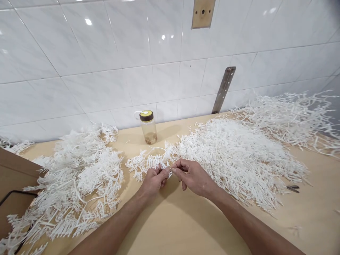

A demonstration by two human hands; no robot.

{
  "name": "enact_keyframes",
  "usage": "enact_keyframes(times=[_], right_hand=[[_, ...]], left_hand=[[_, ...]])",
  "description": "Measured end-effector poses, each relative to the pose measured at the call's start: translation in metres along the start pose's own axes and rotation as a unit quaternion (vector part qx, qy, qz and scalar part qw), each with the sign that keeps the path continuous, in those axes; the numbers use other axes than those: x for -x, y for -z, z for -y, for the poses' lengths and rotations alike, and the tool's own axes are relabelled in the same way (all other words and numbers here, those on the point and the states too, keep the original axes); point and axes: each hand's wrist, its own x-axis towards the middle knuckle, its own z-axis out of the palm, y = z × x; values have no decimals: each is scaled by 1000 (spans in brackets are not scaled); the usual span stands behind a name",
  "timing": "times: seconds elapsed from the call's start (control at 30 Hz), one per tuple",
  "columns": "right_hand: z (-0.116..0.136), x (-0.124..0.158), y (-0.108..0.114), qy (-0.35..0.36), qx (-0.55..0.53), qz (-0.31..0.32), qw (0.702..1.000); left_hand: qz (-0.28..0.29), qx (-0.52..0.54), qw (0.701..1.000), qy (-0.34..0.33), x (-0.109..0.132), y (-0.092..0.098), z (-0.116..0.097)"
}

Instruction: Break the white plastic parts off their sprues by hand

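Note:
My left hand (pixel 154 180) and my right hand (pixel 193 176) meet at the middle of a pale wooden table (pixel 180 219). Both pinch a white plastic comb-like strip (pixel 148 162) with many thin teeth, which lies across the table toward the left. My fingers are curled tight on it, thumbs touching near its right end. A large heap of the same white strips (pixel 239 156) spreads just right of my right hand. Another tangled heap of white plastic pieces (pixel 77 177) lies left of my left hand.
A clear bottle with a yellow and black lid (pixel 148 126) stands at the tiled wall (pixel 106 71). A metal bar (pixel 223 89) leans on the wall. A brown box corner (pixel 13 180) sits at far left. Small dark cutters (pixel 293 188) lie at right.

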Motion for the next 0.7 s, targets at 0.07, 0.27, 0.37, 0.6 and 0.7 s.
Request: enact_keyframes(times=[0.07,0.27,0.37,0.6,0.7], right_hand=[[0,0,-1,-5,-3,3,1000],[-3,1,-3,12,74,-16,997],[-6,2,-5,38,115,-28,992],[-9,1,-11,110,240,-68,962],[-9,2,-14,113,265,-67,955]], left_hand=[[19,2,1000,0,0,1,0],[33,-17,999,4,3,-1,-5],[25,-4,999,21,3,-2,-6],[0,-4,1000,15,4,-5,-6],[-20,-61,998,-1,3,-6,-5]])
